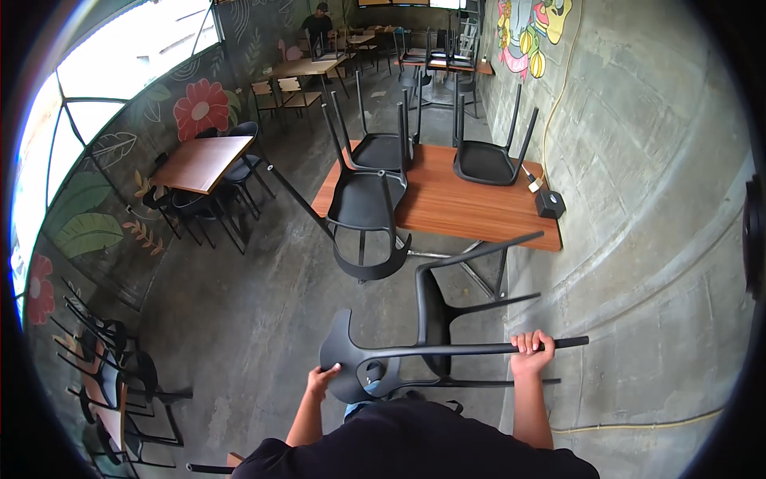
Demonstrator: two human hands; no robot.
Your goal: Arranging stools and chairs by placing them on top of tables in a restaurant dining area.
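Note:
Turned on its side in front of me is a black chair (435, 319), clear of the table, its legs pointing right. My left hand (321, 378) is closed on the edge of its curved backrest, thumb on the near face. Farther right, my right hand (532, 353) wraps around one of the legs close to its end. Just beyond lies a brown wooden table (447, 209). Several black chairs rest upside down on it: one chair (363, 201) at the near left edge with its backrest hanging over, another chair (379, 150) behind it, and a third chair (485, 162) on the right.
A black box (550, 204) and a white plug (533, 185) sit by the concrete wall (638, 191). At left stands a smaller table (206, 160) with chairs around it. Upturned chairs (120, 367) crowd the lower left. A person (317, 25) stands far back near more tables.

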